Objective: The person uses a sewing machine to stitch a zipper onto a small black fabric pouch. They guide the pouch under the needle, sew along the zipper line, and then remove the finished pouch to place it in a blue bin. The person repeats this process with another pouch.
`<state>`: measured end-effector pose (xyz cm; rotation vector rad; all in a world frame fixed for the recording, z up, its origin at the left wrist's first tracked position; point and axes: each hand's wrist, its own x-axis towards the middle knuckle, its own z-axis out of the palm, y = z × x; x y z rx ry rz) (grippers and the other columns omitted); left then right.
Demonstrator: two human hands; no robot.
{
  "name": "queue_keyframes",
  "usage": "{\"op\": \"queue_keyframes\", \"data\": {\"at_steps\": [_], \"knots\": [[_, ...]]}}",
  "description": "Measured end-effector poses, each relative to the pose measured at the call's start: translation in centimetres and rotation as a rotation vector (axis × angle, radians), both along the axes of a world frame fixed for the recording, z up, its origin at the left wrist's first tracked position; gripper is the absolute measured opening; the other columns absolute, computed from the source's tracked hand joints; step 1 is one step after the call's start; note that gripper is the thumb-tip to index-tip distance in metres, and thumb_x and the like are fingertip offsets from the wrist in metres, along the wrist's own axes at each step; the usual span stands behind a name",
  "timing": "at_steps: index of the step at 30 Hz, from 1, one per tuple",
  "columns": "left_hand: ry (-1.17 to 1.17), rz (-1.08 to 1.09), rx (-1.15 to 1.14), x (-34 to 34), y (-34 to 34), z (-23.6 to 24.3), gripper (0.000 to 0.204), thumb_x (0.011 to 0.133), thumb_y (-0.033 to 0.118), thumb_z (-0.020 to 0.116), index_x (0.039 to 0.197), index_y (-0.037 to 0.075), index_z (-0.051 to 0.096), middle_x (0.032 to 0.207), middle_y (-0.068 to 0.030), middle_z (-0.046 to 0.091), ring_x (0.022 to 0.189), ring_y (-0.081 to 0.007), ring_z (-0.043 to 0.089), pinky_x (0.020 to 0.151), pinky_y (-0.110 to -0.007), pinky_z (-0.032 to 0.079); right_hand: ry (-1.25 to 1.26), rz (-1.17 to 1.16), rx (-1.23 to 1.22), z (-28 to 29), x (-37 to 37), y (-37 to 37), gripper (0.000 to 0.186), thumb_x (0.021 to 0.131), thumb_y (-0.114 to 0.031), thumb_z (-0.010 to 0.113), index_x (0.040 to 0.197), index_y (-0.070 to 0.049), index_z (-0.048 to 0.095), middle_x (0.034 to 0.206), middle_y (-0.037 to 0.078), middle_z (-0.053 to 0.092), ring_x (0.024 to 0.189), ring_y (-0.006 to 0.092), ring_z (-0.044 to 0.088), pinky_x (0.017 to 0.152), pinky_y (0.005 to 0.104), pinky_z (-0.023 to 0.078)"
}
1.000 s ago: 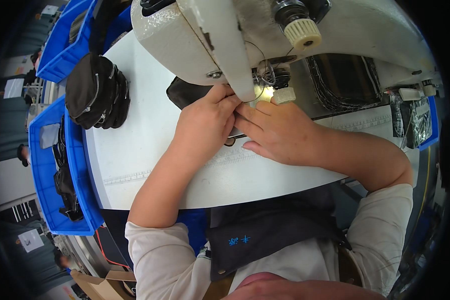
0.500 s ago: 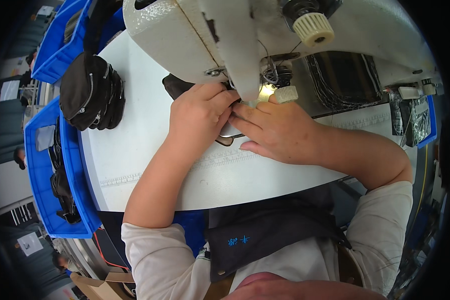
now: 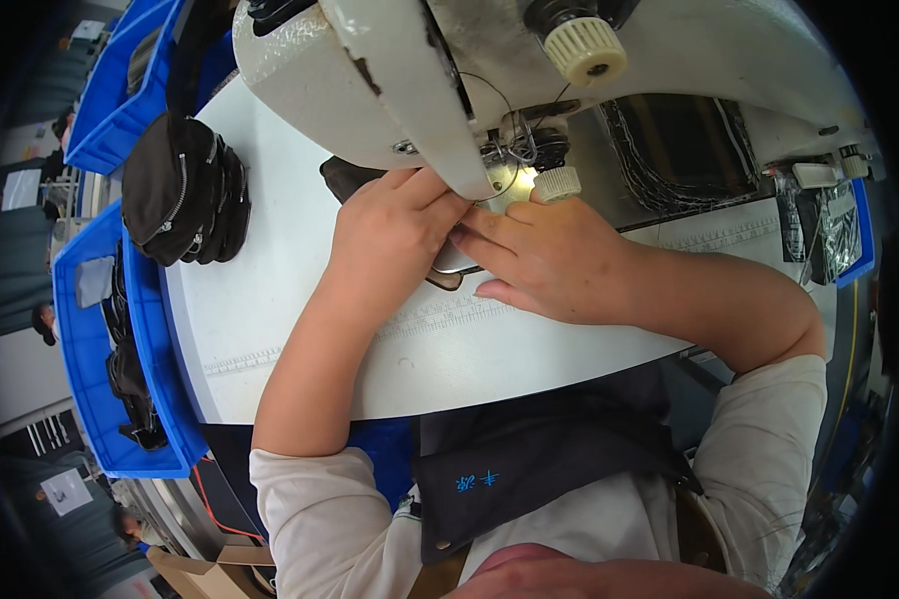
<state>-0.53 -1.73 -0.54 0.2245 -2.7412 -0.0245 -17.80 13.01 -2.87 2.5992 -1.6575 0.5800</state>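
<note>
Under the head of a white sewing machine (image 3: 350,90), both my hands meet close to the lit needle area. My left hand (image 3: 392,235) is closed, its fingers bent over a dark fabric piece (image 3: 350,178) whose one end sticks out beyond the knuckles. My right hand (image 3: 569,255) presses on the same work from the other side, fingertips touching the left ones and thumb low near the table. A light-edged tip of the piece (image 3: 446,282) shows between the hands. Most of the work and the needle point are hidden by the fingers and the machine.
A stack of dark zippered pouches (image 3: 175,190) stands at the left of the white table (image 3: 270,309). Blue bins (image 3: 185,399) with dark pieces line the left side. A dark panel with white stitching (image 3: 679,150) lies right of the needle; packets (image 3: 834,235) sit at the far right.
The machine head appears slightly further left and higher in the picture. A loop of thread now shows by the needle. My hands have shifted only very slightly and keep their hold.
</note>
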Motion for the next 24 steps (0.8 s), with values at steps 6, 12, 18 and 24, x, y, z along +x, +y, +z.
{"op": "queue_keyframes", "data": {"at_steps": [6,12,18,24], "knots": [[-0.011,-0.01,0.018,0.13,0.19,0.47,0.038,0.073,0.007,0.075,0.111,0.013,0.08,0.104,0.0021,0.07,0.094,-0.0219,0.071,0.068,-0.034,0.058,-0.019,0.001,-0.036,0.08,-0.02,-0.02,0.047,0.092,-0.041,0.077,0.121,-0.004,0.07,0.108,0.006,0.069,0.089,0.02,0.066,0.077,0.0359,0.048],[-0.085,0.019,0.109,0.55,0.2,0.58,0.035,0.08,0.003,0.072,0.114,0.01,0.079,0.119,0.002,0.073,0.105,-0.0237,0.071,0.076,-0.036,0.06,-0.027,0.005,-0.026,0.27,-0.07,-0.12,0.044,0.091,-0.04,0.077,0.117,-0.006,0.069,0.107,0.005,0.068,0.087,0.0204,0.065,0.076,0.036,0.048],[-0.061,0.007,0.162,0.58,0.01,0.37,0.035,0.082,0.0,0.072,0.116,0.008,0.078,0.119,-0.0012,0.074,0.105,-0.0245,0.07,0.078,-0.036,0.061,-0.025,0.003,-0.05,0.35,-0.02,-0.1,0.041,0.091,-0.04,0.077,0.114,-0.007,0.069,0.105,0.004,0.066,0.085,0.0198,0.065,0.074,0.0359,0.048],[-0.111,0.059,0.266,0.41,0.93,0.4,0.036,0.087,0.0,0.07,0.122,0.007,0.075,0.122,-0.0041,0.072,0.093,-0.0295,0.074,0.076,-0.039,0.061,-0.019,-0.001,-0.067,0.06,-0.11,-0.25,0.028,0.086,-0.025,0.077,0.105,-0.006,0.069,0.096,0.004,0.065,0.081,0.0195,0.064,0.073,0.0363,0.047]]}}
